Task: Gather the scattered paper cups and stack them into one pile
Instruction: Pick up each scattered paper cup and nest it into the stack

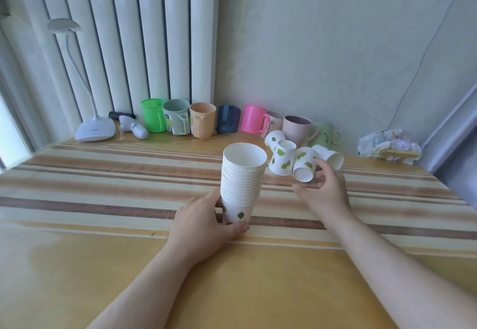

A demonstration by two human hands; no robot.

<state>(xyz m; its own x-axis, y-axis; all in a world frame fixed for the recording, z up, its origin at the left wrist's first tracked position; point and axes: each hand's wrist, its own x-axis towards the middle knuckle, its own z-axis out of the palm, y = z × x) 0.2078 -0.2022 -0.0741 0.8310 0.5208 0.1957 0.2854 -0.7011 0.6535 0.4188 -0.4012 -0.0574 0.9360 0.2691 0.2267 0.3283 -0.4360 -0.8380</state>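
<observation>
Standing mid-surface, the stack of paper cups [242, 184] is gripped at its base by the left hand [200, 221]; the right hand [326, 191], fingers spread, nears four tipped paper cups [300, 159] before the mug row [206, 122], striped surface [103, 194] bare leftward.

We count one stack of nested paper cups [242, 181], rims too tightly packed for exact tally; four loose paper cups [304, 167] lying or tilted beside it; eight plastic mugs [178, 120] in row along wall, namely green, grey-green, orange, dark blue, pink, pale pink partly hidden, mauve, light green; one white desk lamp [95, 129]; one crumpled bag [387, 145]; two hands, left hand [198, 221], right hand [326, 191].
</observation>
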